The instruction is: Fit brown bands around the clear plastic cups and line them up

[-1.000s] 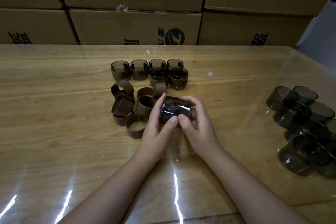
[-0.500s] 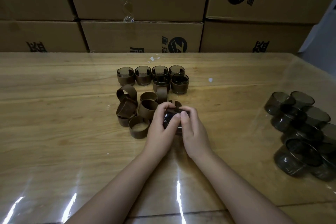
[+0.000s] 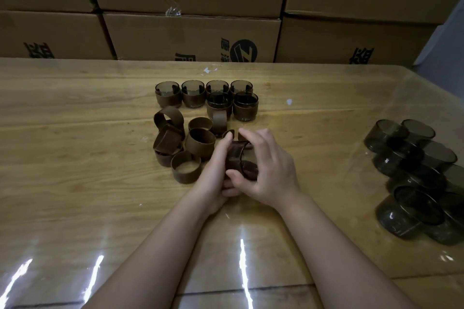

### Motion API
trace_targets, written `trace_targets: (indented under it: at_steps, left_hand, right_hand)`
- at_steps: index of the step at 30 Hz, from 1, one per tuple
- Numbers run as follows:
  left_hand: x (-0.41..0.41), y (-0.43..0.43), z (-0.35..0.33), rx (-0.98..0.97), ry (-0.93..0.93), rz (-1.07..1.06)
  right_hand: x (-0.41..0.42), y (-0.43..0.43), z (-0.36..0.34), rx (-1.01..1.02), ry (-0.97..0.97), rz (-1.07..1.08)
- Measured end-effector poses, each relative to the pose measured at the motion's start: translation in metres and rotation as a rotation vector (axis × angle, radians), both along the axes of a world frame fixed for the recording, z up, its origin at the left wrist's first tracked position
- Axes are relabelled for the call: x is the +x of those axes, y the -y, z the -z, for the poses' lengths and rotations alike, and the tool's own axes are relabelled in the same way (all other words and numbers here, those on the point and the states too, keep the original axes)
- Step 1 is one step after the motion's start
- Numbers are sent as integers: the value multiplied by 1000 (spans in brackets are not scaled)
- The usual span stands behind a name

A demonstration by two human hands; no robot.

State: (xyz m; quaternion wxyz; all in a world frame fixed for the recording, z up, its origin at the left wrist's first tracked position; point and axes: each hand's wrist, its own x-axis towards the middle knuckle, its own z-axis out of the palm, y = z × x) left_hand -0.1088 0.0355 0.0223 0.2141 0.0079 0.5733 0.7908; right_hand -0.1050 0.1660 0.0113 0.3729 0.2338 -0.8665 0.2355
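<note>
The left hand (image 3: pixel 213 168) and right hand (image 3: pixel 271 170) are both clasped round one clear plastic cup (image 3: pixel 248 169) just below the middle of the frame, held just above the worktop (image 3: pixel 75 158). A second ago the cup lies on its side between the two thumbs with its bare wall glinting. Now the right hand has rolled over the top of it, its fingers arching over the far side and its thumb pressing the near one. The left hand cradles it from the left with its fingers curled beneath. A brown band (image 3: pixel 234 157) now covers the part of the cup's wall that shows between the hands, and the shine is gone. I judge the band is on or nearly seated, so this cup is close to joining the others. How evenly it sits I cannot tell, since the hands hide most of it.

Just left of the hands lies the heap of loose bands (image 3: pixel 198 142), some upright and some tipped. Above them, in the upper middle, stand the six banded cups (image 3: pixel 245 106): four in a back row, two in front at its right end. That leaves room for the front row to grow leftward. At the right edge the unbanded cups (image 3: pixel 401 155) lie bunched together, well apart from the hands. Cardboard boxes (image 3: pixel 190 35) fill the top of the frame.
</note>
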Motion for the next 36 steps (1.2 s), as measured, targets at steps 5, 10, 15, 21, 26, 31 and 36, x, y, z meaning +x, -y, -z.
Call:
trace_targets:
  at_steps: [5,10,15,21,26,31,36]
  left_hand:
    - [5,-9,3,-120,-226,-185]
    - [1,-11,4,-168,-557,-306]
    - [-3,-10,16,-349,-694,-409]
    - [-3,-9,20,-392,-944,-483]
    - [-1,-10,21,-545,-994,-515]
    - [1,-14,20,-713,-880,-457]
    - [-2,-12,21,-667,-839,-309]
  right_hand:
    - [2,5,3,-155,116,-13]
    - [5,17,7,-378,206,-27]
    - [7,24,3,-714,447,-124]
    - [10,25,-2,-1030,611,-394]
    - [3,18,-2,-1158,875,-387]
    - [-1,10,2,-1032,847,-278]
    - [4,10,5,-752,532,-83]
